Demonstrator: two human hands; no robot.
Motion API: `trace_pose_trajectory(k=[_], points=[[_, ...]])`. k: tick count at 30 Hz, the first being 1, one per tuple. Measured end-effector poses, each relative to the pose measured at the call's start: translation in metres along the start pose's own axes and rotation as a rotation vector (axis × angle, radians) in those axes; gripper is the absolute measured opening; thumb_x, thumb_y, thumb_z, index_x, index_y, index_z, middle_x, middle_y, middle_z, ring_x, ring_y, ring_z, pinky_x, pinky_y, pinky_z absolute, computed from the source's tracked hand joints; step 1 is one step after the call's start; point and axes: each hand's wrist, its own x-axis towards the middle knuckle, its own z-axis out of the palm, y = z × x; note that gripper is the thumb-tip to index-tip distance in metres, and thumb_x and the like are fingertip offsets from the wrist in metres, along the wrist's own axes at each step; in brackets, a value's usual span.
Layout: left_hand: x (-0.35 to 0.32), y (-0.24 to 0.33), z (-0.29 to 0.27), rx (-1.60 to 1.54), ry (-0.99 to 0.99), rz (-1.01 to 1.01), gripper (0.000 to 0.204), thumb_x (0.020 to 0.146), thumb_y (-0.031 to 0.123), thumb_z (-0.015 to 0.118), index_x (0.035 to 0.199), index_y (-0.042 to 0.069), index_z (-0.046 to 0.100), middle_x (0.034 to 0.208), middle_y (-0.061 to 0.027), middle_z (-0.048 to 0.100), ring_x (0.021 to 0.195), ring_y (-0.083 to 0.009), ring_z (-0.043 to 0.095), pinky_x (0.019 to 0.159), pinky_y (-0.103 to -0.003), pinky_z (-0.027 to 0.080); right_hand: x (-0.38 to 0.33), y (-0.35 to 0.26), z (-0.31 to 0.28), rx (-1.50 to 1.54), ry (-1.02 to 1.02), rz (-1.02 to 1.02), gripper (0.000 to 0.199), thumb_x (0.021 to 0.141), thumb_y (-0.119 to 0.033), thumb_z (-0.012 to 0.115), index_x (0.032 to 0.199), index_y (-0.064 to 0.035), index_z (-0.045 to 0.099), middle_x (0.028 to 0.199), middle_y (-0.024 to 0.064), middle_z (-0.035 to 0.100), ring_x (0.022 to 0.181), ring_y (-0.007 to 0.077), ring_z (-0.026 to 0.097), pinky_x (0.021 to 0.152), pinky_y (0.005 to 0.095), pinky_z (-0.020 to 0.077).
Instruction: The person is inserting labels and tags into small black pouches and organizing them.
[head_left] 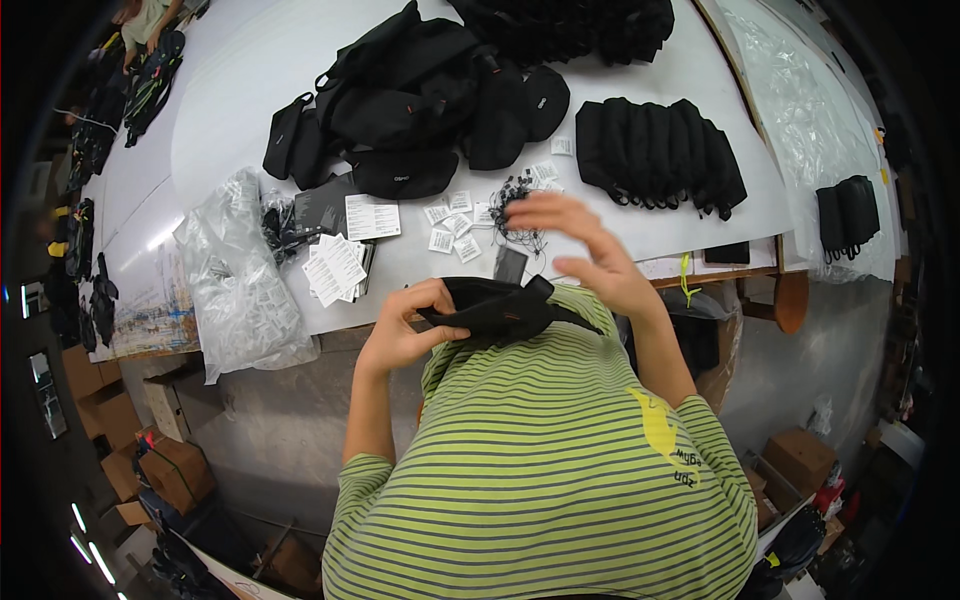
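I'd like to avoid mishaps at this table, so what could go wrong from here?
The left hand alone grips the black pouch at one end, so it might twist or slip. The thin black cords lie in a loose tangle close to the right hand and could snag one another if pulled. The white printed cards are piled unevenly and may slide apart if bumped.

Head-worn fisheye view (fairly near), steeply downward
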Motion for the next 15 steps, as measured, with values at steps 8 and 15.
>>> trace_pose_trajectory(k=[8, 15], points=[[-0.01, 0.002, -0.015, -0.29, -0.193, -0.296, 0.025, 0.065, 0.002, 0.074, 0.075, -0.001, 0.052, 0.096, -0.006, 0.061, 0.084, -0.0129, 0.053, 0.077, -0.027, 0.041, -0.011, 0.019, 0.011, 0.262, -0.598, 0.216, 0.054, 0.073, -0.008, 0.061, 0.126, -0.0097, 0.048, 0.134, 0.0054, 0.038, 0.116, 0.0216, 0.041, 0.098, 0.0346, 0.0363], [-0.012, -0.001, -0.013, -0.362, -0.167, -0.302, 0.024, 0.068, 0.001, 0.073, 0.077, 0.0, 0.051, 0.106, -0.0059, 0.057, 0.091, -0.013, 0.05, 0.081, -0.027, 0.04, -0.016, 0.062, 0.029, -0.176, -0.083, 0.244, 0.031, 0.068, -0.019, 0.077, 0.093, -0.0047, 0.066, 0.088, 0.0045, 0.06, 0.092, 0.0193, 0.049, 0.082, 0.0318, 0.0401]])
